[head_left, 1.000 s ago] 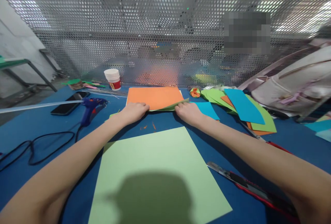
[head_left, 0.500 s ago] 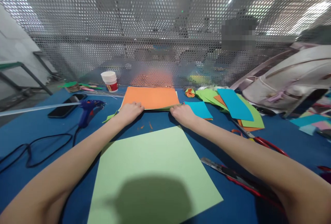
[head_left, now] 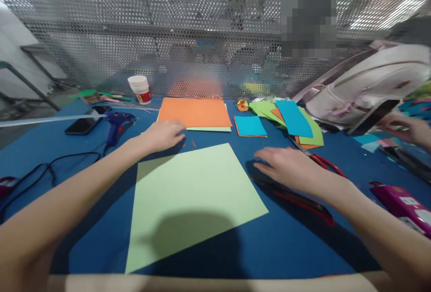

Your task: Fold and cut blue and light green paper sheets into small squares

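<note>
A large pale green sheet of paper (head_left: 188, 184) lies in front of me on the blue table. My left hand (head_left: 165, 135) is at the near left edge of a stack of paper with an orange sheet (head_left: 195, 113) on top; its fingers are loosely stretched and grip nothing. To the right of the green sheet, my right hand (head_left: 286, 166) hovers with fingers apart and empty. Just below that hand is a red-and-black cutter knife (head_left: 299, 202), partly in shadow. Red-handled scissors (head_left: 325, 162) lie just beyond the hand, partly under coloured paper.
Blue square paper (head_left: 251, 126) and cut green and blue strips (head_left: 294, 119) lie at the back. On the left are a blue glue gun (head_left: 116, 128), a phone (head_left: 84, 123) and paper cups (head_left: 139, 89). A bag (head_left: 370, 85) and another person's hand (head_left: 409, 128) are right.
My right hand has left the orange stack and moved right and nearer, over the cutter knife. My left hand stays by the stack, its fingers looser. The view has shifted.
</note>
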A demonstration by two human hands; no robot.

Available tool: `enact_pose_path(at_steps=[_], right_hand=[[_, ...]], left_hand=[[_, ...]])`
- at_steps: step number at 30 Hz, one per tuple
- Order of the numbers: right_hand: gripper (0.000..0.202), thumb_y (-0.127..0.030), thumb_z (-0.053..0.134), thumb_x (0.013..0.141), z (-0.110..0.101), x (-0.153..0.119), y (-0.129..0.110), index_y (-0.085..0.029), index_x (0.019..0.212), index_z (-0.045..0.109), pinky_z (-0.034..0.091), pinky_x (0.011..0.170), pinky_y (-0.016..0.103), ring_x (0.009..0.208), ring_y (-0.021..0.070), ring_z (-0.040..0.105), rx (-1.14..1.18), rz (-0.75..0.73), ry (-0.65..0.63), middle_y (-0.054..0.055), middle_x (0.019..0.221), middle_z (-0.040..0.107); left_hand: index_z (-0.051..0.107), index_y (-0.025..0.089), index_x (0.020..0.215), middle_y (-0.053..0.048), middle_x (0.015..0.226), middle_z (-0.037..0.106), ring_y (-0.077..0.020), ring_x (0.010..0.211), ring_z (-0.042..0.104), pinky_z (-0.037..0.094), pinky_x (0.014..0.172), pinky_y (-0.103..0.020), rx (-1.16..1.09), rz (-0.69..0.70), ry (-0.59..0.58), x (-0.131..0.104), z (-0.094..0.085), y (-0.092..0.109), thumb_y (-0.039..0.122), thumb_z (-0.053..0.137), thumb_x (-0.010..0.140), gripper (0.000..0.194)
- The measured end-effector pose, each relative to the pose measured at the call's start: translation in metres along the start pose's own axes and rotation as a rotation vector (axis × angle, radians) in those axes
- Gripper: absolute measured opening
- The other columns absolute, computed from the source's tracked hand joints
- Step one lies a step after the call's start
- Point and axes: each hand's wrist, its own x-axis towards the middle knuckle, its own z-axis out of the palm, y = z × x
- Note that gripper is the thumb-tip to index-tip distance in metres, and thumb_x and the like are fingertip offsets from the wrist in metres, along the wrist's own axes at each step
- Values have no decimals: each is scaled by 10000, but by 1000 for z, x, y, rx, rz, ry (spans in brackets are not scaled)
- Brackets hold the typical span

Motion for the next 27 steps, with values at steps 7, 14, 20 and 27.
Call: enact_pose_path(at_steps=[7, 14, 20, 27], right_hand=[[319, -262, 482, 914, 50, -69, 10, -272, 1203, 615, 523, 900, 399, 1078, 231, 630, 259, -127, 78, 100, 1186, 673], [353, -212, 427, 894, 69, -50, 42, -196, 1169, 648, 510, 893, 465, 1051, 297, 623, 129, 21, 147, 150, 1146, 675], [334, -262, 479, 920, 43, -21, 17, -138, 1193, 626, 439, 999, 423, 1167, 304, 574, 208, 7, 150, 162, 1267, 628], [451, -364, 581, 880, 34, 42, -44, -79, 1230, 568, 451, 902, 371, 1145, 331, 576, 344, 72, 63, 219, 1213, 629]], left_hand=[[562, 264, 1241, -84, 1330, 593, -291, 1137, 600, 496, 809, -360, -120, 1, -186, -73, 19, 30, 378, 459, 927, 349], [553, 235, 1258, -113, 1251, 600, -318, 1164, 554, 476, 879, -387, -159, -82, -130, -86, 30, 24, 418, 539, 872, 427], [535, 224, 1280, -99, 1190, 577, -289, 987, 629, 480, 776, -355, -248, -200, -166, -80, 30, 17, 511, 575, 804, 558], [612, 198, 1043, -70, 1045, 598, -246, 913, 635, 469, 765, -339, -289, -182, -102, -90, 39, 23, 457, 537, 855, 329]])
